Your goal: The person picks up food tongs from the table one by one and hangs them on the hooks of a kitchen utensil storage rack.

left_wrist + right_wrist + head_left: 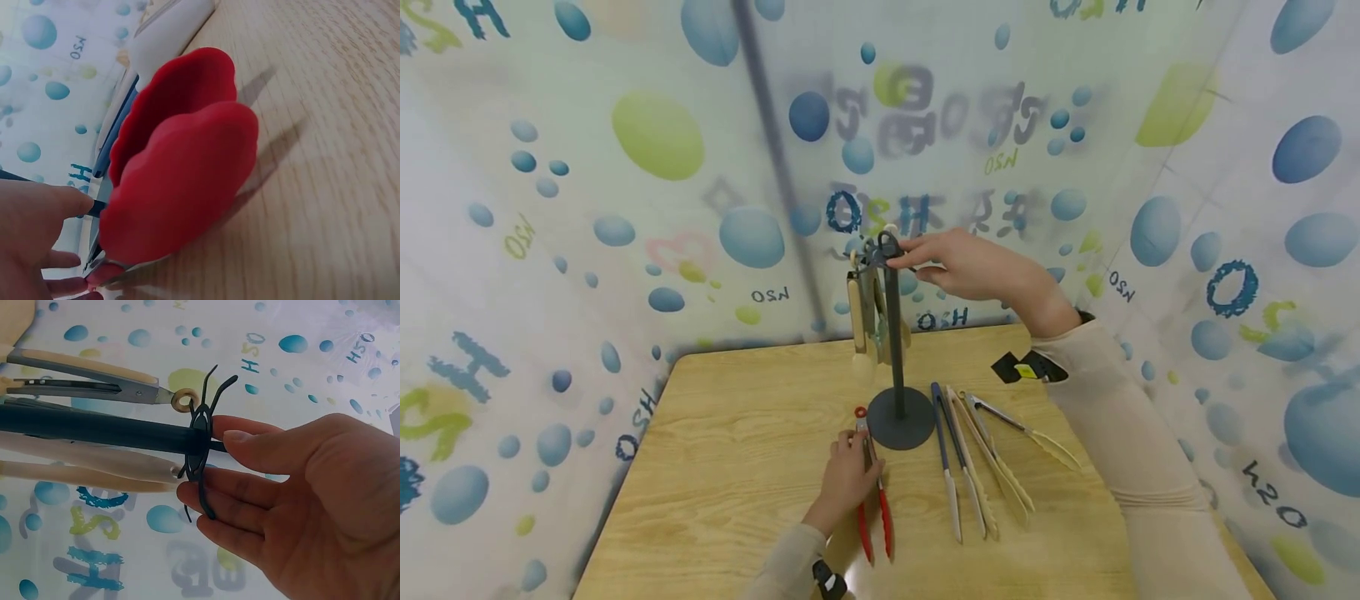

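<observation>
My left hand (847, 477) grips a pair of red-tipped tongs (886, 517) lying on the table left of a dark stand (896, 358). In the left wrist view the scalloped red tips (187, 175) stand slightly apart, and the thumb touches the handle. At the top of the stand, my right hand (962, 265) pinches the central rod between thumb and forefinger. Its other fingers lie against the hooks (201, 506) in the right wrist view. Several utensils hang from the hooks, among them cream-and-grey tongs (106, 375) by a ring.
Right of the stand's round base (913, 429) lie several tongs: blue-handled ones with grey tips (952, 500) and cream-tipped ones (1052, 446). The wooden table (737, 433) meets a bubble-patterned curtain (587, 292) at the back and sides.
</observation>
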### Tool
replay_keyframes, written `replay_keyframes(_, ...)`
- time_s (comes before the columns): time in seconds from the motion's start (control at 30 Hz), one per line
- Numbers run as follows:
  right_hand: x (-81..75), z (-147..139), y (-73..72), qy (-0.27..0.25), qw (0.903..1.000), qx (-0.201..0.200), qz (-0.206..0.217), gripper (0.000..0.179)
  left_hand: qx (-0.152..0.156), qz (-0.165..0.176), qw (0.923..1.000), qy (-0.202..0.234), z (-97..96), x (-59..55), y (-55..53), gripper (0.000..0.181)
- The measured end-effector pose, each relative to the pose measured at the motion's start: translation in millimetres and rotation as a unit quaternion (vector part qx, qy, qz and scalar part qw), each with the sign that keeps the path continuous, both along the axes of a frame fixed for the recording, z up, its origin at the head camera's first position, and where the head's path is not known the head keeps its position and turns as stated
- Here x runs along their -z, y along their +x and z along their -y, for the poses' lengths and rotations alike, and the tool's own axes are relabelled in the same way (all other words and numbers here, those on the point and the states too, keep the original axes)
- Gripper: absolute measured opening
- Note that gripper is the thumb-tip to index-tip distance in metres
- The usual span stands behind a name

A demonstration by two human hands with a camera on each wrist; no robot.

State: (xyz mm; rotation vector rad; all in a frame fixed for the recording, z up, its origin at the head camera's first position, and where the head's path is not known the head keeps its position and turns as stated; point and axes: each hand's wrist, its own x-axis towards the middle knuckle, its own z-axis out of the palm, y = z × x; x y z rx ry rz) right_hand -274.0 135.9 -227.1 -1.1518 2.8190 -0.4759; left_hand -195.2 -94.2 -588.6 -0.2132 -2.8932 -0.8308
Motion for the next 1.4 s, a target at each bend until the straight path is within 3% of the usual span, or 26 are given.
replay_keyframes(0.23,-2.9,-1,-5.0,-0.005,0.9999,-0.009,-0.006,0.041,-0.009,0.018,0.9997,-0.01,-5.0,-1.1,1.4,0.069)
replay_keyframes(0.73,-7.3,2,-13.8,0.004,0.9998,0.01,-0.015,0.039,-0.015,0.02,0.9995,-0.017,-6.7,-3.5,2.5,0.07)
replay_keyframes(1.4,2.8,-1,-21.2,-0.05,0.9984,0.015,0.024,0.038,-0.013,0.019,0.9995,-0.02,-5.9,3.3,6.0,0.072)
